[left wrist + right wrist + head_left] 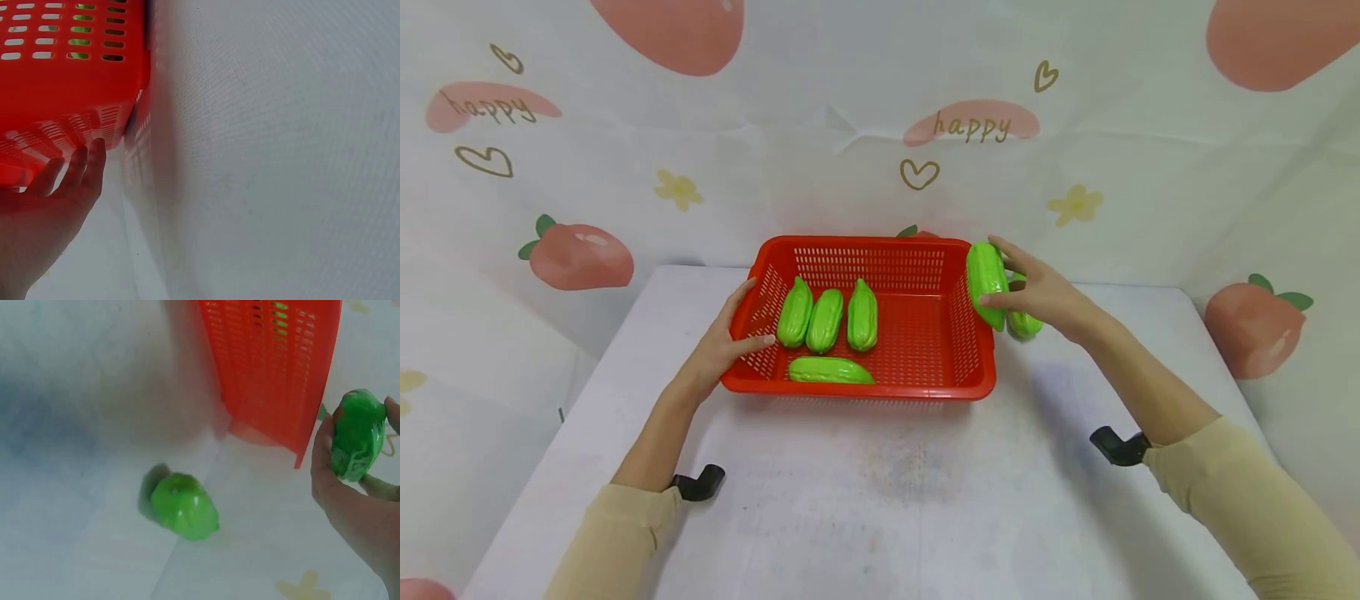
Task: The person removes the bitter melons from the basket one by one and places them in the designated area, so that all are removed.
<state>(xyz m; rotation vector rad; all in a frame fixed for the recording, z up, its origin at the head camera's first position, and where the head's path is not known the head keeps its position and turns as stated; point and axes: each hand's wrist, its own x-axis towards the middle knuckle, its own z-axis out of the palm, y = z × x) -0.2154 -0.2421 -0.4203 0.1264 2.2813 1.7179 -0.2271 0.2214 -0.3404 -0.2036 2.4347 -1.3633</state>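
Plainly, the right grip (1047, 293) is holding a ribbed green vegetable (985, 275), pinched between the thumb on its near side and the fingers on its far side. That piece hangs in the air beside the right end of a red basket (850, 390); the right wrist view shows a gap between it and the rim. Below the right grip, a spare vegetable (184, 506) lies on the bench (880, 500), just outside the basket and partly hidden behind the grip in the head view.

The left grip (718, 346) is spread wide at the basket's left end, its thumb across the rim and its fingers extended along the outer wall. Whether every fingertip touches the wall, I cannot tell.

Inside the basket, just to the right of the left grip, three green vegetables (825, 322) lie side by side, pointing away from the person, the third slightly apart from the others. Nearer the person, still right of that grip, a crosswise vegetable (831, 371) lies along the front wall. Beyond both grips hangs a white cloth (820, 83) printed with peaches, hearts and flowers.
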